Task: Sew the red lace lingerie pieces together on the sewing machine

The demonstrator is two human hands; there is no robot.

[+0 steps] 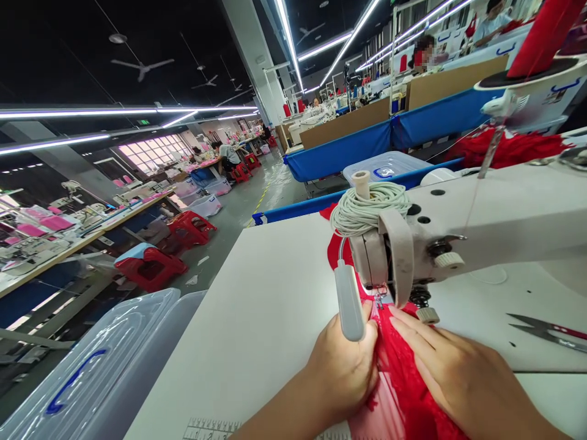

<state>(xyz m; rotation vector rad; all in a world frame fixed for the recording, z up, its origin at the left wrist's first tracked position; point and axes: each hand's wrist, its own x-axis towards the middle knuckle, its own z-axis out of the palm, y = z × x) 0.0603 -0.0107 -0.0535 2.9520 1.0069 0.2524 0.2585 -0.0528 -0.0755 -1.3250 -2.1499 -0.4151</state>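
Red fabric [403,379], sheer in places, runs under the presser foot [379,300] of a white sewing machine [499,214]. My left hand [343,360] is closed on the fabric's left side, fingers curled, just in front of the foot. On the right side, my right hand [454,360] lies flat with its fingers stretched out, pressing the cloth near the needle. A small grey lamp [351,302] on a bent stalk hangs over my left fingers and hides part of them. More red cloth shows behind the machine head.
Thread snips [550,333] lie on the table [275,293] to the right. A coiled pale cord [371,205] sits on the machine head, and a red thread cone [543,43] stands above right. Lidded plastic bins [92,366] flank the table at left. A printed ruler [208,429] marks the front edge.
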